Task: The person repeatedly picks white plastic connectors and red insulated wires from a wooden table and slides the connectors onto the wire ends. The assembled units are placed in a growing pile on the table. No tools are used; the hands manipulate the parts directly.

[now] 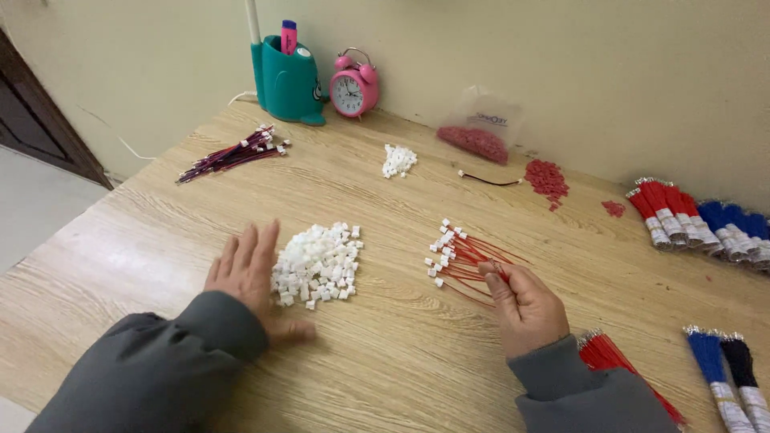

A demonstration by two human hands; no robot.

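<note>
Right hand (pixel 525 309) pinching red wires (pixel 469 261)

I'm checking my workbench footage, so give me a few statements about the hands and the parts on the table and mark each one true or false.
1. The left hand lies flat beside the pile of white connectors. True.
2. The right hand is empty. False: it pinches the red wires that end in white connectors.
3. A pink alarm clock stands by the wall next to a teal pen holder. True.
4. The blue wire bundles lie at the table's left edge. False: they lie at the right, next to the taped red bundles.
</note>
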